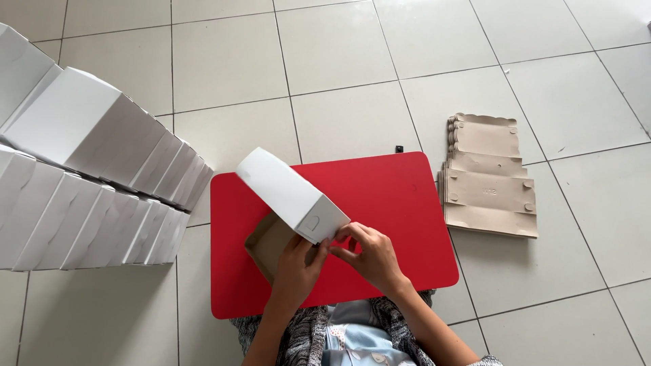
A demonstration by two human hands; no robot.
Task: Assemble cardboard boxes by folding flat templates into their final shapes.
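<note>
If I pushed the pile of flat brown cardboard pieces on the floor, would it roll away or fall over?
Probably neither. The stack of flat cardboard blanks lies low and wide on the tiled floor, so it likely would not tip or roll. The sheets look thin and loose, so the top ones might slide off. The tiles look smooth, so the stack may skid.

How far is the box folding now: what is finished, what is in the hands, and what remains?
Done: many folded white boxes lie nested in rows on the tiled floor at the left. In hand: the left hand and right hand work at the corner of one white box, partly formed, over the red board. Left: a stack of flat brown blanks lies unfolded on the floor at the right.
</note>
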